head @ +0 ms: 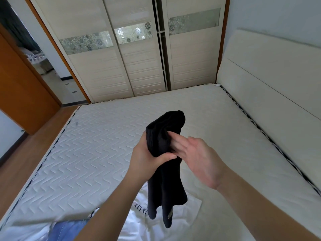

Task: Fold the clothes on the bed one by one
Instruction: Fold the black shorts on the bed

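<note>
Your left hand (147,157) is grasping a black garment (164,164) in mid-air above the bed (104,145), thumb curled across the front of the cloth and the rest of the fingers hidden behind it. The garment looks like a pair of dark socks or a narrow folded piece; you cannot tell which from this view. Its upper end bunches up above your fist, and two long ends hang down below it, one of them carrying a small pale tag near its tip. Your right hand (196,157) sits just beside the garment with its grip released: palm turned inward, fingers straight and blurred, the fingertips touching the cloth a little above your left thumb. Both forearms reach in from the bottom of the view. Under the hanging ends, at the near edge of the bed, lies a white garment (182,211) with dark lettering, spread fairly flat, and to its left a piece of blue denim (67,228) pokes in at the bottom edge, partly covered by your left arm. The mattress has a quilted zigzag pattern and a dark-and-white trim along its edges. A pale padded headboard (271,80) stands on the right, a wardrobe (135,58) with sliding doors faces you beyond the bed, and an orange-brown door (22,87) stands open at left.
</note>
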A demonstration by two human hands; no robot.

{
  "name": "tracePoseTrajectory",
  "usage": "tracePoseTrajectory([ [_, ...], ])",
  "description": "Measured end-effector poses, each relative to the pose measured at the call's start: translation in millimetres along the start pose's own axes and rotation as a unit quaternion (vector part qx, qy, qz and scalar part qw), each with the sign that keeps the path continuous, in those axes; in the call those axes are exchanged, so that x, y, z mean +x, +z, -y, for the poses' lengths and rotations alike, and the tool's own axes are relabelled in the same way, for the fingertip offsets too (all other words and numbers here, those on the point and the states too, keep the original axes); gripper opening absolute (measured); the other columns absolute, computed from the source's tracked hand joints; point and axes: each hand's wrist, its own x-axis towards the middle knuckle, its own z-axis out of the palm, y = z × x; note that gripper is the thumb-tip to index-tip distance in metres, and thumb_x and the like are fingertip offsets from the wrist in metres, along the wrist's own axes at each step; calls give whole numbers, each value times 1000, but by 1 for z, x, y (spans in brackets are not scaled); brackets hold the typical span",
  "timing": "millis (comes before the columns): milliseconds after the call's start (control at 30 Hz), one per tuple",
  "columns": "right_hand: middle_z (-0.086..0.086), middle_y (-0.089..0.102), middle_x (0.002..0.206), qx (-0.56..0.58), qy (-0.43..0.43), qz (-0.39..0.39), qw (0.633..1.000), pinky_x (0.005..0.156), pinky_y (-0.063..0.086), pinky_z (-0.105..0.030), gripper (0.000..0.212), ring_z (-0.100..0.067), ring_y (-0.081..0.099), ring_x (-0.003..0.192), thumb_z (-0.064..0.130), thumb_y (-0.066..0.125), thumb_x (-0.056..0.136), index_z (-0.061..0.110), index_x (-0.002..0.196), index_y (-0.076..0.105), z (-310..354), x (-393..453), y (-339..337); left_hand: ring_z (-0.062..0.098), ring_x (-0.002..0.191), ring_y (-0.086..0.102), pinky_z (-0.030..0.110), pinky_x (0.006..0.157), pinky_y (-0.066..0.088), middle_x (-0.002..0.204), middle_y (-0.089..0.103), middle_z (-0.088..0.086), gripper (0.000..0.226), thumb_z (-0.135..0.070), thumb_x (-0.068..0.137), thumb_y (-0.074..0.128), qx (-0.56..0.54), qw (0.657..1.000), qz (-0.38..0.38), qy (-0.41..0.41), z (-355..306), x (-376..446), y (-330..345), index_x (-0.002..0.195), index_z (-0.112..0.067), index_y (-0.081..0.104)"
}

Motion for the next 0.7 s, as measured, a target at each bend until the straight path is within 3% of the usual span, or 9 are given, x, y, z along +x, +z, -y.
tracePoseTrajectory([
  [67,1,45,151,2,17,-3,1000,116,26,-34,56,-10,38,141,39,21,99,18,149,37,-1,2,-10,-13,102,57,1,78,40,109,60,-36,64,-34,65,85,8,1000,5,6,5,3,-1,115,-51,47],
  [133,4,45,151,-10,33,-3,999,116,25,-36,58,-8,38,141,39,20,98,16,149,36,-1,4,-19,-10,101,59,3,79,42,108,63,-31,53,-23,77,76,1,1000,4,5,8,5,-3,115,-48,50],
  [200,7,50,147,-52,26,-4,998,111,33,-32,57,-7,42,137,39,19,99,17,146,43,3,5,-26,-4,100,62,12,83,46,106,66,-25,39,-20,81,63,-43,999,-14,-19,9,8,-5,112,-42,56],
  [267,12,61,134,-154,-13,-56,986,99,43,-29,49,-5,53,127,35,22,101,24,134,57,5,5,-31,-1,101,63,23,86,47,105,69,-19,31,-22,81,57,-97,993,-39,-61,10,10,-7,109,-36,60],
  [333,21,63,119,-290,-78,-193,934,89,42,-23,30,1,57,112,31,37,103,36,117,63,6,8,-41,2,103,63,27,88,46,106,69,-16,31,-25,80,55,-133,986,-48,-90,11,11,-9,108,-34,62],
  [400,23,51,125,-393,-120,-248,877,96,36,-20,27,0,48,120,32,54,98,51,118,53,7,9,-53,3,104,62,28,89,44,107,69,-15,33,-27,78,54,-151,982,-45,-104,12,11,-11,108,-36,63],
  [533,23,33,146,-470,-96,-98,872,110,30,-30,37,0,31,139,43,62,91,55,124,49,6,8,-73,9,106,61,31,89,44,108,67,-9,32,-32,75,54,-161,983,-19,-86,13,8,-12,106,-35,62],
  [700,29,54,124,-492,-75,-37,866,96,45,-26,33,1,54,114,53,67,81,51,111,55,11,12,-76,11,111,60,35,96,43,112,67,-9,34,-34,75,54,-178,980,-4,-90,14,3,-11,108,-39,63],
])
